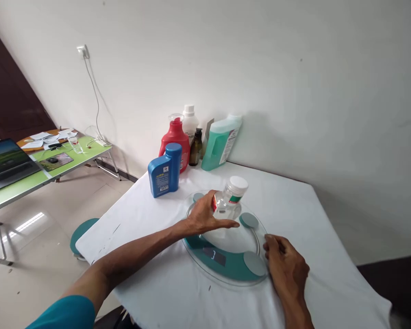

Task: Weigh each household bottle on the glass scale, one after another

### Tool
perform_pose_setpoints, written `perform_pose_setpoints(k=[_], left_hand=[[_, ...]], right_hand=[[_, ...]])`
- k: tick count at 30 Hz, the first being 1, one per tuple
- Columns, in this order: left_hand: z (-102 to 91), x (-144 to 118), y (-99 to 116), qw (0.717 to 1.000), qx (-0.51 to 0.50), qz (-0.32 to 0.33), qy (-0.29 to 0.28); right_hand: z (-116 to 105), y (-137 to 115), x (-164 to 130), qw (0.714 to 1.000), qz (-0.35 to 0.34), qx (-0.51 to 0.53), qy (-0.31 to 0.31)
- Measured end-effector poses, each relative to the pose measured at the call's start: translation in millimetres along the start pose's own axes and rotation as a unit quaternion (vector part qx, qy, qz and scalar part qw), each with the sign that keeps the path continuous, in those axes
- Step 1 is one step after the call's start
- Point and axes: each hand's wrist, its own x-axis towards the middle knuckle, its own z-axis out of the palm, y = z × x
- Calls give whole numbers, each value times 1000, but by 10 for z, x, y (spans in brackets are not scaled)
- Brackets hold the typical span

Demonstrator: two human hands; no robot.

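My left hand (205, 215) grips a clear plastic bottle (229, 201) with a white cap and a red and green label. The bottle tilts to the right over the round glass and teal bathroom scale (226, 267), which lies on the white-covered table (304, 214). My right hand (285, 264) rests on the cloth with its curled fingers touching the scale's right rim. The scale's dark display faces me.
Against the wall at the table's back stand a blue jug (165, 170), a red bottle (174, 137), a white bottle (189, 119), a brown bottle (195, 147) and a teal bottle (221, 142). A green folding table (71, 167) with a laptop (5, 163) stands left.
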Motion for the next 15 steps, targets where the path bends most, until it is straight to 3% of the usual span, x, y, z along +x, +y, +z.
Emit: perform_pose_setpoints(k=[5, 9, 15], left_hand=[[44, 41, -21, 999, 31, -20, 17], [-88, 168, 27, 998, 4, -16, 52], [-417, 800, 19, 981, -2, 39, 187]], right_hand=[[-36, -34, 20, 999, 17, -31, -7], [-52, -39, 26, 999, 25, -36, -11], [-43, 6, 37, 999, 20, -28, -4]])
